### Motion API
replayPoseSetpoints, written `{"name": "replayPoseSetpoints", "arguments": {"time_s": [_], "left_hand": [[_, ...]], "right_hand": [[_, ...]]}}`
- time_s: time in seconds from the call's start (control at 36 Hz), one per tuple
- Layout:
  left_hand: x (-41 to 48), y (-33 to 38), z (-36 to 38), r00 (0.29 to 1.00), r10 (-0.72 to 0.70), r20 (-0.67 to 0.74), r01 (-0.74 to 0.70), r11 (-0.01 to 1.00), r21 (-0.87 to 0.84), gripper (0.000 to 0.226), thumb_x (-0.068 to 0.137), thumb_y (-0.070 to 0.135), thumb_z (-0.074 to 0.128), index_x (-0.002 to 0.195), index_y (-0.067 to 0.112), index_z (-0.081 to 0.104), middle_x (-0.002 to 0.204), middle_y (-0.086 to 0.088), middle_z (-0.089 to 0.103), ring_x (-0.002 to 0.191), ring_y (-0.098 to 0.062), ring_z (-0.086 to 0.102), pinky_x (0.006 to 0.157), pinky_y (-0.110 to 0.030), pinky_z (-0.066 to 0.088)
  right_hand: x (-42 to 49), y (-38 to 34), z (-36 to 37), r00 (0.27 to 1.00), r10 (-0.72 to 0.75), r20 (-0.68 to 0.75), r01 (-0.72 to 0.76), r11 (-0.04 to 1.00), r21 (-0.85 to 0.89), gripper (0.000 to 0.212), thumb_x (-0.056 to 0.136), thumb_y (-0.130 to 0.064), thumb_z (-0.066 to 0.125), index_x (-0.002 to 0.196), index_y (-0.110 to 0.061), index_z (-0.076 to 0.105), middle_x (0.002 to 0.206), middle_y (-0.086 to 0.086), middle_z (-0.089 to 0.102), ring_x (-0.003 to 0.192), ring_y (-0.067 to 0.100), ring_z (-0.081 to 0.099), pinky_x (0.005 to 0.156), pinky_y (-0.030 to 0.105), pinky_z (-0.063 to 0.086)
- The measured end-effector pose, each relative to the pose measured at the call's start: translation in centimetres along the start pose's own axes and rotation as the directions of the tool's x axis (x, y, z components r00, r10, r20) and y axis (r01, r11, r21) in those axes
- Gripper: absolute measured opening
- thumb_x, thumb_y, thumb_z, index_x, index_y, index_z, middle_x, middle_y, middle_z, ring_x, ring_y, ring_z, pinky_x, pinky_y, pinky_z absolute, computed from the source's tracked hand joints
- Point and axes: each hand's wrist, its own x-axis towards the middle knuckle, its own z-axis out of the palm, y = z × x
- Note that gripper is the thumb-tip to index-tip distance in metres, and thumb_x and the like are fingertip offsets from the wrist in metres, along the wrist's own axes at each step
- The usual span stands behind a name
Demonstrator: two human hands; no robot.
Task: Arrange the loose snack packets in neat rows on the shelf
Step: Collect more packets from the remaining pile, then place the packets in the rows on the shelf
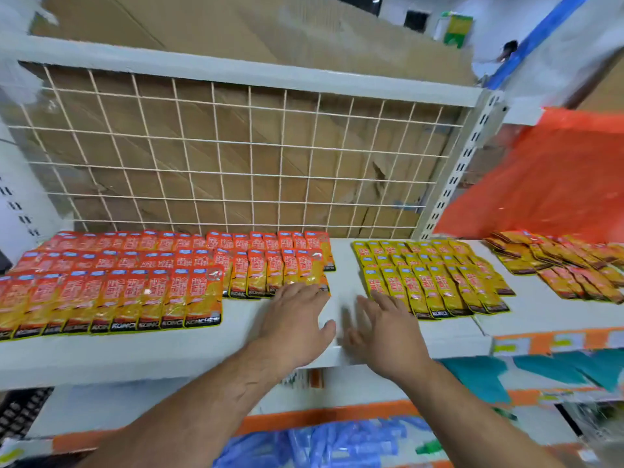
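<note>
Orange-red snack packets [135,282] lie in three overlapping rows across the left of the white shelf [202,346]. Yellow packets [435,282] form rows right of the centre. My left hand [297,319] is flat on the shelf, its straight fingertips touching the bottom right corner of the orange rows. My right hand [385,329] is spread open beside it, fingertips at the lower left edge of the yellow packets. Neither hand holds anything. A strip of bare shelf lies between the two groups.
A looser heap of orange-yellow packets [560,265] lies on the neighbouring shelf at right. A white wire grid [236,157] backs the shelf, with cardboard behind. An orange bag [557,184] hangs at right. Blue packets [320,444] sit on a lower shelf.
</note>
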Motion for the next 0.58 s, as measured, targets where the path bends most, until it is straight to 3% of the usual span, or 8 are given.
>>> {"name": "replayPoseSetpoints", "arguments": {"time_s": [0.08, 0.25, 0.42, 0.58], "left_hand": [[0.5, 4.2, 1.5, 1.0, -0.004, -0.008, 0.004, 1.0, -0.002, 0.056, 0.079, 0.052, 0.051, 0.124, 0.022, 0.065, 0.13, 0.0, 0.063, 0.123, -0.026, 0.053, 0.107, -0.037, 0.034], [1.5, 14.2, 3.7, 0.999, 0.03, -0.028, -0.031, 0.999, -0.036, 0.058, 0.077, 0.058, 0.039, 0.111, 0.022, 0.07, 0.113, 0.0, 0.069, 0.109, -0.026, 0.061, 0.1, -0.036, 0.037], [3.2, 23.5, 6.0, 0.994, 0.104, 0.031, -0.102, 0.994, -0.045, 0.078, 0.076, 0.065, 0.021, 0.133, 0.027, 0.057, 0.137, 0.004, 0.055, 0.128, -0.022, 0.044, 0.11, -0.036, 0.027], [5.7, 30.1, 8.5, 0.976, 0.185, 0.113, -0.18, 0.982, -0.053, 0.067, 0.083, 0.061, 0.035, 0.141, 0.031, 0.049, 0.145, 0.005, 0.048, 0.134, -0.02, 0.039, 0.113, -0.034, 0.023]], "right_hand": [[-2.1, 4.1, -1.9, 0.999, 0.04, 0.03, -0.039, 0.999, -0.013, 0.068, 0.083, -0.057, 0.051, 0.142, -0.025, 0.049, 0.15, 0.004, 0.045, 0.136, 0.028, 0.04, 0.109, 0.042, 0.038], [-6.6, 13.7, -4.8, 0.997, 0.081, 0.017, -0.081, 0.997, -0.004, 0.071, 0.08, -0.062, 0.046, 0.139, -0.023, 0.054, 0.146, 0.003, 0.051, 0.136, 0.027, 0.043, 0.108, 0.047, 0.039], [-10.7, 22.2, -7.8, 0.989, 0.13, 0.067, -0.127, 0.991, -0.045, 0.071, 0.092, -0.062, 0.048, 0.153, -0.032, 0.03, 0.162, -0.005, 0.026, 0.15, 0.02, 0.018, 0.118, 0.044, 0.024], [-13.0, 28.9, -9.7, 0.972, 0.225, 0.074, -0.222, 0.974, -0.043, 0.071, 0.093, -0.063, 0.046, 0.154, -0.033, 0.028, 0.162, -0.006, 0.023, 0.15, 0.021, 0.014, 0.12, 0.047, 0.02]]}}
